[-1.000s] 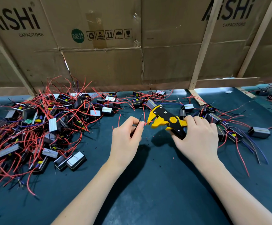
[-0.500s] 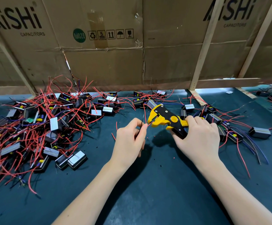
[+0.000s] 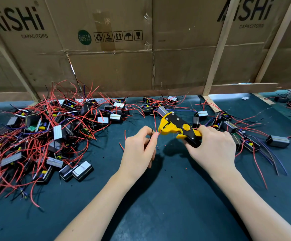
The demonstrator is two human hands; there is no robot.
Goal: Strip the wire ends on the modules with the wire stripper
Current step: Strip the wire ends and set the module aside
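Note:
My right hand (image 3: 212,150) grips the handles of a yellow and black wire stripper (image 3: 177,129), whose jaws point left. My left hand (image 3: 139,150) pinches thin red and black wires (image 3: 156,128) between thumb and forefinger, and a red wire end reaches into the stripper's jaws. The module those wires belong to is hidden inside my left palm. A big heap of black modules with red wires (image 3: 42,136) lies to the left on the dark green mat (image 3: 158,197).
A smaller group of modules (image 3: 245,136) with red and blue wires lies to the right, behind my right hand. A cardboard wall (image 3: 117,54) with wooden struts closes off the back. Tiny bits of insulation dot the mat near my hands.
The stripper's jaws have closed in on the red wire end. My left hand has shifted slightly right toward the jaws, keeping its pinch on the wires.

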